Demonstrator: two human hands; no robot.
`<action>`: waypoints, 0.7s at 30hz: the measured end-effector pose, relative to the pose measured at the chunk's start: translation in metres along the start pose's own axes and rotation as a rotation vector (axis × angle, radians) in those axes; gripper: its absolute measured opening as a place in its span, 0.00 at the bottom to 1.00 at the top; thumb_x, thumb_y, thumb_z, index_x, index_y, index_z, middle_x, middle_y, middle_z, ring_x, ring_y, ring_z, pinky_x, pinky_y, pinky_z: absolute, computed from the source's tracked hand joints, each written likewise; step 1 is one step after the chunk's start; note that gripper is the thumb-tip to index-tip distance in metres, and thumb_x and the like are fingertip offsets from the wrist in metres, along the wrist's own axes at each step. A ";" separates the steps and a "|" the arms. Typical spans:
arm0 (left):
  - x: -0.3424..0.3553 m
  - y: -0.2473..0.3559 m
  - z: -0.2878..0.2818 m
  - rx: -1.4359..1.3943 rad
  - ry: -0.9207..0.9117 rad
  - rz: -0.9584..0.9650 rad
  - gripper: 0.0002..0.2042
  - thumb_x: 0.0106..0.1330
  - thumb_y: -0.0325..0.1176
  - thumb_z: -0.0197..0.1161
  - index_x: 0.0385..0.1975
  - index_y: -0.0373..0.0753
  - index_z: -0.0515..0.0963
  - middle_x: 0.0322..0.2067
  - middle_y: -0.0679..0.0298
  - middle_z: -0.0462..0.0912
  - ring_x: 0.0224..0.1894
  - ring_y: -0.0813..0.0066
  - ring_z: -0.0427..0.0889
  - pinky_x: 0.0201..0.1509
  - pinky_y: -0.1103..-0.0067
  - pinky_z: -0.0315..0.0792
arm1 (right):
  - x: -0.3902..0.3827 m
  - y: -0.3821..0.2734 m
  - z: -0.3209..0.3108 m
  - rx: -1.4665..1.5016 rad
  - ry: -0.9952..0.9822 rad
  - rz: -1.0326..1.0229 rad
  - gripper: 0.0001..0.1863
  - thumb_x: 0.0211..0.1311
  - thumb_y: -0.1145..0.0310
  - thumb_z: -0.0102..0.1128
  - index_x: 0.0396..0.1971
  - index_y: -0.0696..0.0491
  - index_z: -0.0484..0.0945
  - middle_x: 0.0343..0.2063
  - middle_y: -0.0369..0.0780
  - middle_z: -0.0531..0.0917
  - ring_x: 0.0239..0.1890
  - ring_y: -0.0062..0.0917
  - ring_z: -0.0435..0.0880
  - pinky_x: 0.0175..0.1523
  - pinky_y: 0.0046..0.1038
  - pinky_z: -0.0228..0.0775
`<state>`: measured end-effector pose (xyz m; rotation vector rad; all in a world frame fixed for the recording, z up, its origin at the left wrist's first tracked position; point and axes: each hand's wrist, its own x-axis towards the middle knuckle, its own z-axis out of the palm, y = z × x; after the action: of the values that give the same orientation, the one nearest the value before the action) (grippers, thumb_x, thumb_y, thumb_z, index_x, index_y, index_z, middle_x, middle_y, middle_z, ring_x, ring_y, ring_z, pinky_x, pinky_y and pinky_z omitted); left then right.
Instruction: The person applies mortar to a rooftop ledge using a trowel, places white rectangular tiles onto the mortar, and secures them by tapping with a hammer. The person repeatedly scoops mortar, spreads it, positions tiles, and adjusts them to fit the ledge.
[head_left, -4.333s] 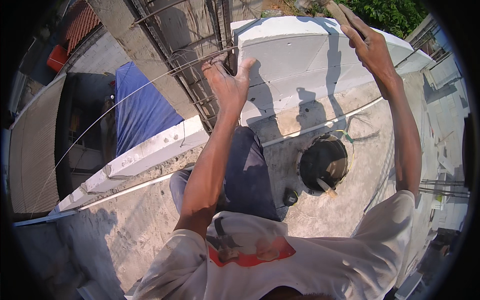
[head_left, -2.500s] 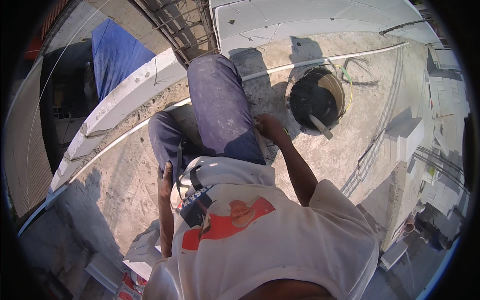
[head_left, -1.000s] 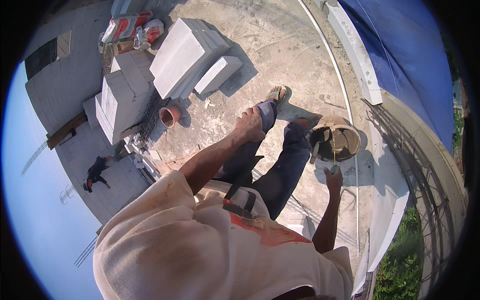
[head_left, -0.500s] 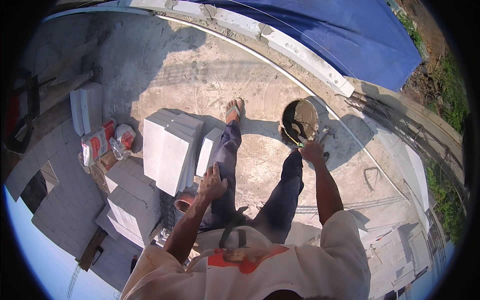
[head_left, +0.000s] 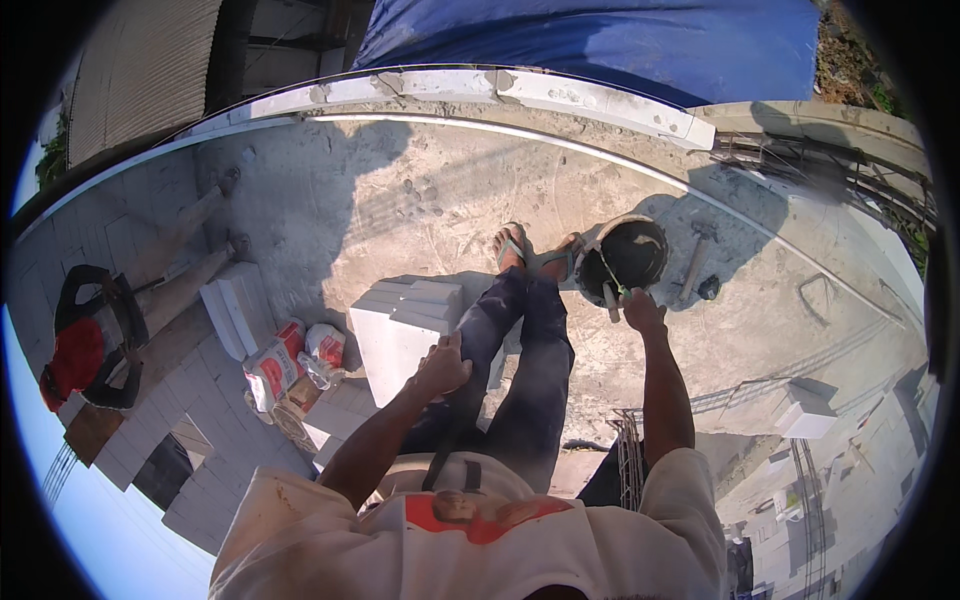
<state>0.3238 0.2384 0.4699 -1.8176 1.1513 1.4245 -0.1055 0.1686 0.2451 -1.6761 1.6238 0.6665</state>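
Note:
My right hand [head_left: 642,311] is closed on the thin handle of a dark, mortar-smeared bucket [head_left: 663,250]. The bucket is at the right of my feet, its mouth facing up toward me. A pale, rod-like grip [head_left: 610,302] shows at its near rim; what it belongs to is hidden. Nothing is held in my left hand [head_left: 443,368], which rests with fingers loosely spread on my left thigh. Beside that leg stands a stack of white blocks [head_left: 388,345]. A hammer [head_left: 694,262] lies on the floor right of the bucket.
Red-and-white bags [head_left: 274,365] and more pale blocks [head_left: 238,308] stand at the left. Another person [head_left: 95,345] is at the far left. A white pipe [head_left: 560,142] runs along a low wall [head_left: 430,85], with rebar cages [head_left: 830,160] at the right and a blue tarp [head_left: 600,45] beyond.
My right foot has come into view beside the left one, close to the bucket. The view has swung, bringing the other person in. My right hand stays on the handle, my left on my leg.

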 end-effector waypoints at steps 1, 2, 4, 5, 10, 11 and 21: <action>0.002 0.011 -0.011 0.044 -0.001 0.038 0.41 0.68 0.43 0.66 0.75 0.30 0.56 0.66 0.35 0.69 0.68 0.33 0.72 0.70 0.48 0.69 | -0.003 0.003 0.012 0.014 0.004 -0.001 0.18 0.76 0.47 0.52 0.44 0.46 0.81 0.39 0.38 0.87 0.41 0.36 0.91 0.40 0.55 0.76; 0.006 0.016 -0.016 0.080 -0.012 0.037 0.41 0.68 0.44 0.67 0.75 0.30 0.55 0.66 0.35 0.69 0.68 0.33 0.72 0.70 0.48 0.69 | -0.009 0.005 0.013 0.064 -0.016 0.036 0.18 0.76 0.48 0.52 0.45 0.47 0.81 0.40 0.38 0.86 0.42 0.36 0.91 0.40 0.54 0.77; 0.018 0.022 -0.016 0.169 -0.048 0.051 0.42 0.68 0.44 0.67 0.75 0.29 0.55 0.67 0.35 0.69 0.68 0.33 0.72 0.70 0.48 0.69 | -0.017 0.002 0.011 0.162 -0.052 0.098 0.19 0.77 0.49 0.51 0.47 0.49 0.80 0.43 0.40 0.85 0.44 0.37 0.91 0.40 0.54 0.78; 0.025 0.024 -0.012 0.194 -0.071 0.055 0.46 0.67 0.46 0.68 0.76 0.27 0.51 0.68 0.33 0.67 0.68 0.30 0.71 0.71 0.48 0.68 | -0.018 0.010 0.007 0.254 -0.091 0.178 0.19 0.77 0.50 0.52 0.50 0.50 0.78 0.45 0.42 0.86 0.48 0.40 0.89 0.44 0.53 0.78; 0.035 0.047 -0.013 0.334 0.084 0.113 0.53 0.65 0.47 0.72 0.77 0.25 0.42 0.70 0.31 0.61 0.69 0.26 0.68 0.71 0.48 0.67 | -0.015 0.070 0.012 0.880 0.069 0.373 0.22 0.68 0.64 0.68 0.54 0.59 0.72 0.51 0.57 0.83 0.60 0.58 0.78 0.58 0.48 0.74; 0.035 0.063 -0.026 0.350 0.096 0.105 0.53 0.65 0.47 0.72 0.77 0.25 0.43 0.70 0.32 0.62 0.69 0.26 0.68 0.71 0.48 0.67 | -0.021 0.078 0.016 0.769 0.413 0.439 0.22 0.67 0.66 0.68 0.54 0.60 0.72 0.51 0.56 0.82 0.60 0.56 0.79 0.58 0.48 0.74; 0.090 0.072 -0.061 0.682 0.332 -0.105 0.51 0.61 0.46 0.75 0.76 0.31 0.49 0.67 0.43 0.66 0.68 0.39 0.69 0.67 0.43 0.67 | -0.022 0.006 0.117 0.561 0.249 0.562 0.28 0.70 0.42 0.56 0.55 0.50 0.80 0.50 0.41 0.85 0.55 0.42 0.84 0.53 0.51 0.75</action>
<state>0.2961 0.1273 0.4074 -1.5988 1.4510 0.5610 -0.1006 0.2736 0.1882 -0.9237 2.2333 0.2125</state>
